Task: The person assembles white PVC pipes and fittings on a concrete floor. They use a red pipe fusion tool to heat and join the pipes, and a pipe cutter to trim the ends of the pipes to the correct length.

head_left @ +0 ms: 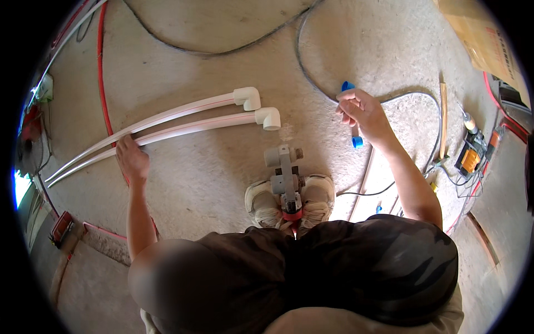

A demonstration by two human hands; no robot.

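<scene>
Two long white pipes with red stripes lie side by side on the floor at the left. The far pipe (183,107) and the near pipe (194,127) each end in a white elbow fitting (271,118). My left hand (133,158) has its fingers closed on the near pipe. At the right, my right hand (364,116) hovers with curled fingers, and what they hold, if anything, is unclear. One blue cap-like piece (347,86) shows just beyond its fingertips; a second blue ring-shaped piece (357,142) shows below the hand. A pipe-fusion tool (286,175) with grey heads stands between my shoes.
A black cable (303,50) winds across the concrete floor. At the right are a wooden strip (443,119), a yellow-and-black power tool (470,158) and a cardboard box (484,33). Red conduit (101,67) runs along the left, near a red box (61,227).
</scene>
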